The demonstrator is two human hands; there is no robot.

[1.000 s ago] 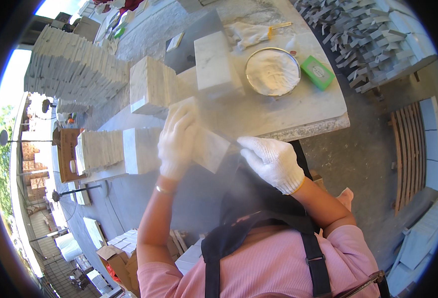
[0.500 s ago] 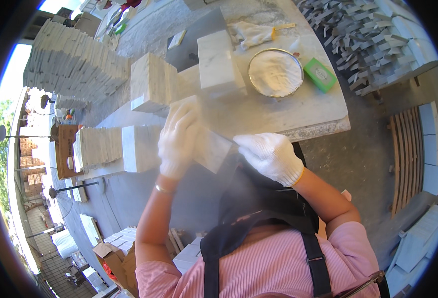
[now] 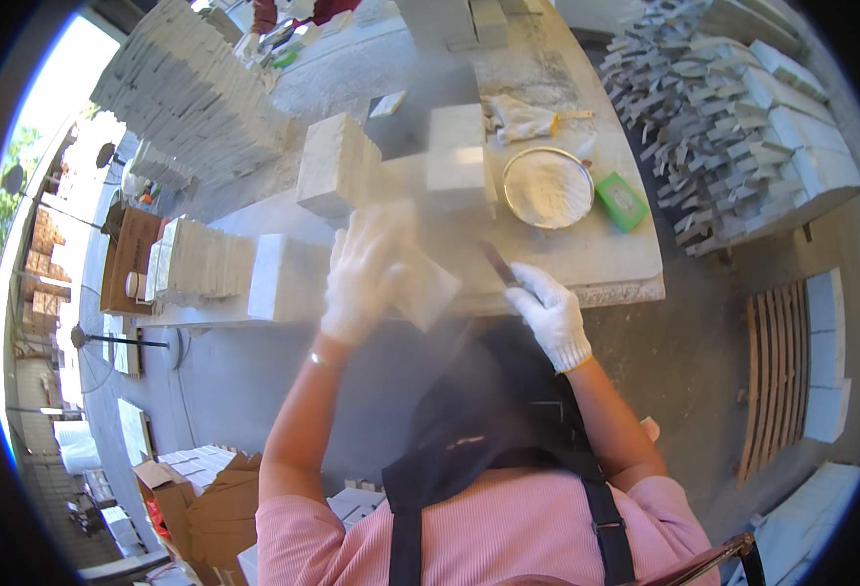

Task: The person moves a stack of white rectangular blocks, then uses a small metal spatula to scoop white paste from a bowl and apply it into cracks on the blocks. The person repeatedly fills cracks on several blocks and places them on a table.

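My left hand (image 3: 360, 278), in a white knitted glove, is closed on a pale marble tile (image 3: 432, 291) near the front edge of the table. Part of the tile is hidden behind the fingers and blurred by white dust. To the right of the tile, my gloved right hand (image 3: 553, 317) grips a dark flat bar (image 3: 495, 264), its free end pointing away from me. The exact kind of bar is unclear. Beyond the hands stand two tile stacks, the left one (image 3: 335, 166) and the right one (image 3: 456, 151).
On the stone-topped table (image 3: 615, 259) lie a round metal-rimmed dish of white material (image 3: 549, 190), a green box (image 3: 623, 202) and a spare glove (image 3: 523, 119). Tile rows (image 3: 201, 259) line the left. Stone strips (image 3: 733, 146) and a wooden pallet (image 3: 777, 371) are at right.
My right hand has turned and moved apart from the tile, and the dark bar now shows. My left hand still holds the tile. The whole view has shifted, with the table's things lower.
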